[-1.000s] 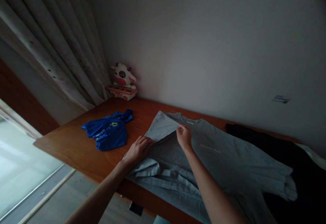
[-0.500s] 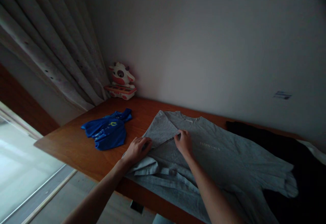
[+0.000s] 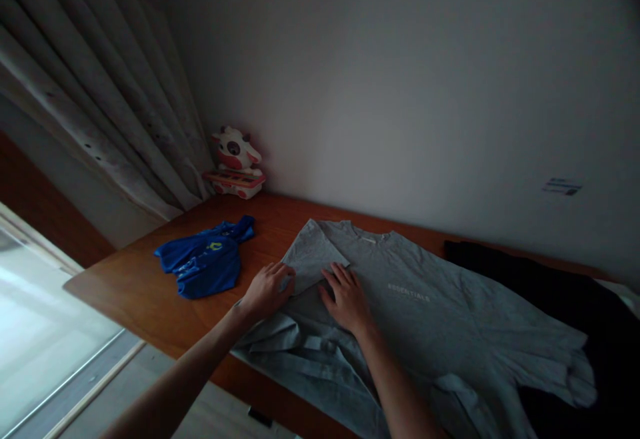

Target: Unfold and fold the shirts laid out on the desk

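Observation:
A grey T-shirt (image 3: 400, 319) with pale lettering on its chest lies spread on the wooden table, its left-hand sleeve (image 3: 316, 250) folded inward over the body. At the outer edge of that folded sleeve, my left hand (image 3: 269, 290) is closed, with its curled fingers and thumb on the cloth. My right hand (image 3: 346, 298) lies open on the shirt at the sleeve's lower edge, fingers stretched out and pressing on the fabric. Below both hands the shirt's side is rumpled in several creases.
A blue printed garment (image 3: 210, 262) lies on the wooden table (image 3: 130, 259) at the left. A cow-shaped toy with a keyboard (image 3: 236, 164) stands by the wall and curtain (image 3: 115, 92). Black cloth (image 3: 530, 276) lies under and beyond the shirt at the right.
My right hand has let go of the sleeve corner, moved slightly left and flattened onto the cloth. My left hand stays at the sleeve's outer edge. The view has shifted slightly.

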A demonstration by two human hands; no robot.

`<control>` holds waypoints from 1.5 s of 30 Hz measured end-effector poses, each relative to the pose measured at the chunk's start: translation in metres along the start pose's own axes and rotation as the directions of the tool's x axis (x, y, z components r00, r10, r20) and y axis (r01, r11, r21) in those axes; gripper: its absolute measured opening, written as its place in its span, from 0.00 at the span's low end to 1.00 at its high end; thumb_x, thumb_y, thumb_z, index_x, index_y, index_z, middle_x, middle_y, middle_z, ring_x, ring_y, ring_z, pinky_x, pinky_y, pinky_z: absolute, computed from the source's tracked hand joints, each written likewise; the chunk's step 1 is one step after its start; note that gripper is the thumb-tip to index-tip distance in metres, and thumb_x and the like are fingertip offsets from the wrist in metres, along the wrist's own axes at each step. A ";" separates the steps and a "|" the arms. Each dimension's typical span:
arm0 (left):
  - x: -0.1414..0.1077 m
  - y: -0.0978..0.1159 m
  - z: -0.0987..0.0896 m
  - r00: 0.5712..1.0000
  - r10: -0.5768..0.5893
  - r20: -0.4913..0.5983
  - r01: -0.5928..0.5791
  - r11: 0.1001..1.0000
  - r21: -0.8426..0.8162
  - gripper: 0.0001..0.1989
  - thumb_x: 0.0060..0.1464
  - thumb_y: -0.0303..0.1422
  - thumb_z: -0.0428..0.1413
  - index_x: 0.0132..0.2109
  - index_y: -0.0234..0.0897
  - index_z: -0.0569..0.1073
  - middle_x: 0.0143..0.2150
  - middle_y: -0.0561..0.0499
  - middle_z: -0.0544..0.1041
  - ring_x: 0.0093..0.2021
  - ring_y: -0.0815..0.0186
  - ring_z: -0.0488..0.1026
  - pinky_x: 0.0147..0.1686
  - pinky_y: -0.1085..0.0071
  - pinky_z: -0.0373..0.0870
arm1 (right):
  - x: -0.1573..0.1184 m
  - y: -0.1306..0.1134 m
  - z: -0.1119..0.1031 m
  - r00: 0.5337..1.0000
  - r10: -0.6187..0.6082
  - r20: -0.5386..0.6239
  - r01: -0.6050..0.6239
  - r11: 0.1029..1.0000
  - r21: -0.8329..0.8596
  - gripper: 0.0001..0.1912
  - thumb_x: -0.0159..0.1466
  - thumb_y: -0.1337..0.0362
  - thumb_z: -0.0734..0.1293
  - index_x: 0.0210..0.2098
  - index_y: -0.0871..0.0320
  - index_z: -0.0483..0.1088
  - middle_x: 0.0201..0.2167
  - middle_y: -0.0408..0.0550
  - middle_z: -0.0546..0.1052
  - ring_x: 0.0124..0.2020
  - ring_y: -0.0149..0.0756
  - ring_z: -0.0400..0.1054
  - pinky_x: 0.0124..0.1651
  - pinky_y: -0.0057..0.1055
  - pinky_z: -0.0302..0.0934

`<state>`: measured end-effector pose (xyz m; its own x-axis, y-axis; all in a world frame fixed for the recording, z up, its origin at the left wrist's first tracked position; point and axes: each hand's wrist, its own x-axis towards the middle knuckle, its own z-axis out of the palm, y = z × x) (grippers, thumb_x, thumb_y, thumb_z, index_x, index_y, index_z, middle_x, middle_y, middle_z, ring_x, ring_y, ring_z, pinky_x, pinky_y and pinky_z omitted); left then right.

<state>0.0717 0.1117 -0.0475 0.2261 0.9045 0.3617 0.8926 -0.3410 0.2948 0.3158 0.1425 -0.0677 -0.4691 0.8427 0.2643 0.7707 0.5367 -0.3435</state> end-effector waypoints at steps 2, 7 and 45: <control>0.023 0.001 0.013 0.999 0.045 -0.014 -0.044 0.998 0.035 0.13 0.63 0.33 0.52 0.53 0.40 0.74 0.58 0.40 0.77 0.59 0.53 0.74 0.59 0.53 0.69 | 0.000 0.000 -0.002 1.000 0.005 0.016 -0.005 1.000 0.025 0.25 0.73 0.53 0.58 0.65 0.56 0.68 0.70 0.56 0.64 0.71 0.48 0.55 0.72 0.52 0.45; 0.100 0.005 0.059 0.997 -0.010 0.082 0.004 0.997 0.075 0.26 0.62 0.34 0.52 0.65 0.29 0.66 0.72 0.30 0.61 0.73 0.46 0.57 0.68 0.48 0.59 | -0.001 0.003 -0.003 0.999 0.008 0.045 -0.011 0.997 0.075 0.28 0.73 0.51 0.58 0.66 0.57 0.66 0.71 0.57 0.61 0.73 0.49 0.50 0.74 0.53 0.41; 0.100 0.073 0.102 0.995 0.047 0.084 -0.060 0.986 0.157 0.25 0.64 0.32 0.48 0.65 0.31 0.68 0.70 0.34 0.65 0.69 0.48 0.64 0.66 0.48 0.61 | 0.024 0.017 0.011 0.674 0.621 -0.399 -0.144 0.641 0.754 0.14 0.72 0.54 0.56 0.41 0.54 0.67 0.41 0.53 0.77 0.44 0.42 0.71 0.52 0.40 0.66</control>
<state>0.1991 0.2039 -0.0805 0.3000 0.9056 0.2998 0.9276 -0.3503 0.1299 0.3133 0.1725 -0.0773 0.3346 0.8846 0.3248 0.2362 0.2549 -0.9377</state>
